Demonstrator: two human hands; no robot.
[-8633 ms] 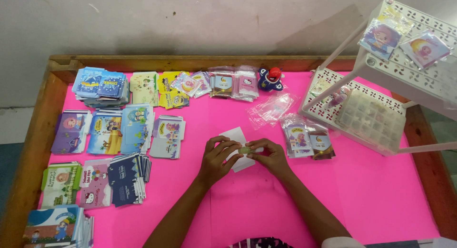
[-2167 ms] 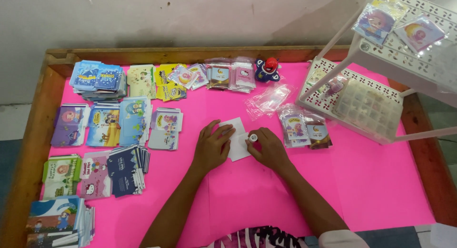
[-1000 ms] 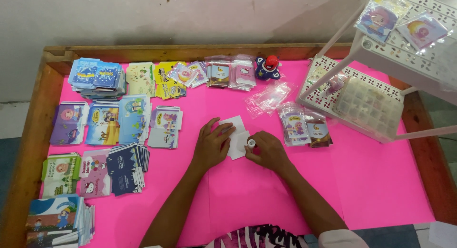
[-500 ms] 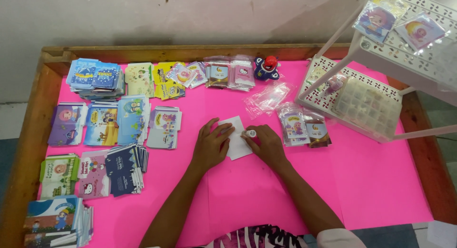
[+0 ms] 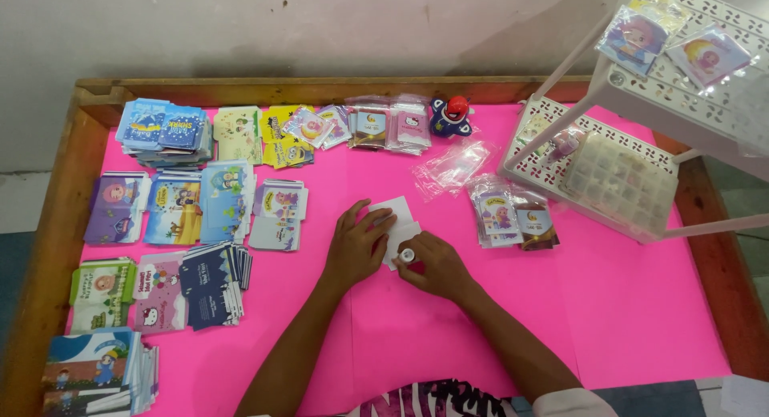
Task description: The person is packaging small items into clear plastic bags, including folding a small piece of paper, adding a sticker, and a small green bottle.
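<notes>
Your left hand [image 5: 358,245] covers much of the white card [image 5: 398,217], so its face cannot be read. The small white round piece [image 5: 408,256] in your right hand [image 5: 433,265] is too small to identify, and the grip on it is mostly hidden. The white rack [image 5: 641,136] is cut off at the right edge; the booklet stack [image 5: 96,373] runs off the bottom.

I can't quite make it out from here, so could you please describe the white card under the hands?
The white card looks like plain, thin paper or cardstock. It lies flat on the pink table, near the middle. The left hand presses down on it, covering its left part, and the right hand touches its lower right edge, holding a small white round thing.
</notes>
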